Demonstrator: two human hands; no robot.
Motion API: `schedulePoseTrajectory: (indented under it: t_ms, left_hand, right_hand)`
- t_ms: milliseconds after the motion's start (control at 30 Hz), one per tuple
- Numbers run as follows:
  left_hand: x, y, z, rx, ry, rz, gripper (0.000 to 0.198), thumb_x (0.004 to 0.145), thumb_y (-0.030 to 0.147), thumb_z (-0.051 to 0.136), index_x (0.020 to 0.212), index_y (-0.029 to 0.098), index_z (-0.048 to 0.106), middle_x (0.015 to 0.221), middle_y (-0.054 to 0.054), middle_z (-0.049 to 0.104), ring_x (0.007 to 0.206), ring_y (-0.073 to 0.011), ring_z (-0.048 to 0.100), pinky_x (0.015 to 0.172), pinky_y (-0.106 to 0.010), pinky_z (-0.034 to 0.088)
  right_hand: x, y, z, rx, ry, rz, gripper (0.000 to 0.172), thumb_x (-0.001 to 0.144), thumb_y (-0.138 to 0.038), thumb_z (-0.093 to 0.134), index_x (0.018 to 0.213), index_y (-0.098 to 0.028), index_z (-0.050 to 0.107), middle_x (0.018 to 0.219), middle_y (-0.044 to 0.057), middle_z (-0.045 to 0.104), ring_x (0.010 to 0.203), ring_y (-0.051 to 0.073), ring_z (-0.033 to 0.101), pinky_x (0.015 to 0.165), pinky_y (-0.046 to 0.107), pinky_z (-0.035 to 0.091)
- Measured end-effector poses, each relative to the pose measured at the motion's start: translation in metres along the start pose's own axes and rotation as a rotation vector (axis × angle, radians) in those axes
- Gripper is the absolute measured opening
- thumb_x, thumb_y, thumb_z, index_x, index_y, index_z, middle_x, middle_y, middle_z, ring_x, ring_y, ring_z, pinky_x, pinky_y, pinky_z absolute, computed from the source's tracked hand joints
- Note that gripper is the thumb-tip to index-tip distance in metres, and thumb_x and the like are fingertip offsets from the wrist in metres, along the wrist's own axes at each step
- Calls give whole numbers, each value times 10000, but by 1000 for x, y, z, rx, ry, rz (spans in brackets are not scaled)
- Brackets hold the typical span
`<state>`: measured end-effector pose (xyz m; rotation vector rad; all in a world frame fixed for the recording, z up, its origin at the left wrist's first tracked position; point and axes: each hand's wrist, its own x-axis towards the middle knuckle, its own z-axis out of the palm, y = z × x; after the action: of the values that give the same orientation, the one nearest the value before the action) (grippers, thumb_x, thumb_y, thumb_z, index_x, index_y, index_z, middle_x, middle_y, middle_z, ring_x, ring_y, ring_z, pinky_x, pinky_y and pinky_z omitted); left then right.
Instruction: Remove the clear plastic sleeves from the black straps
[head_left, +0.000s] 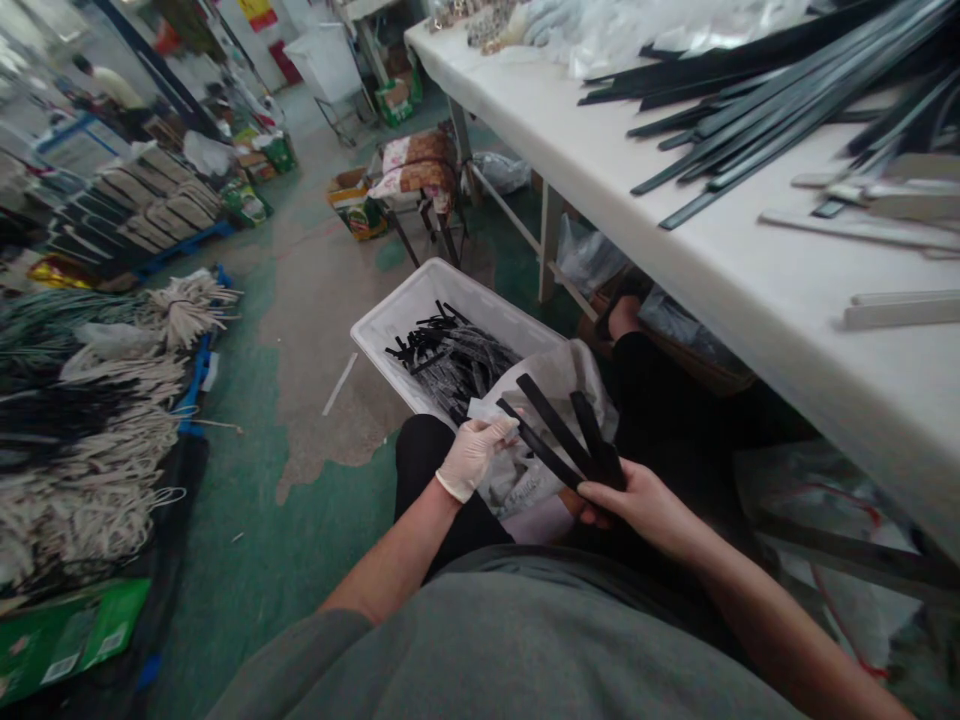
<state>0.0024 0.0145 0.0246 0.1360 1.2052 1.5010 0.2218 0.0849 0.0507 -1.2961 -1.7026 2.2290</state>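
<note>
My right hand (634, 500) is closed around the lower ends of three short black strips (559, 425), which fan out up and to the left above my lap. My left hand (472, 455) wears a white glove and pinches the tip of the lowest strip, its fingers closed on it. Just behind the strips lies a crumpled clear plastic bag (555, 375). Beyond it on the floor stands a white plastic bin (420, 310) with a heap of similar short black pieces (454, 360) inside.
A white table (675, 250) runs along the right with long black strips (757, 110) and pale flat bars (892, 310) on it. Bundles of white cords (97, 450) lie on the left. A stool (420, 175), boxes and stacked goods stand farther off; a person stands at the far back left.
</note>
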Motion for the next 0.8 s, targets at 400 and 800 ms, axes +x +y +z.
schedulePoseTrajectory:
  t_ms: [400,800]
  left_hand:
    - [0,4,1,-293,201,-190,177,763,249,766,784,144,625,793,-19,698,659,-130,677,619,-235,529]
    - [10,-2,-3,-339,198,-187,141,837,249,694,788,134,629,688,-12,661,552,-103,620,565,-222,513]
  right_hand:
    - [-6,-26,-11,-135,198,-93,446,774,-573,597,552,-192,533,398,-15,486,407,107,444,480,252,370]
    - [-7,-13,9,-228,0,-69,302,774,-452,636,672,-179,559,487,-28,541,401,93,470,428,222,362]
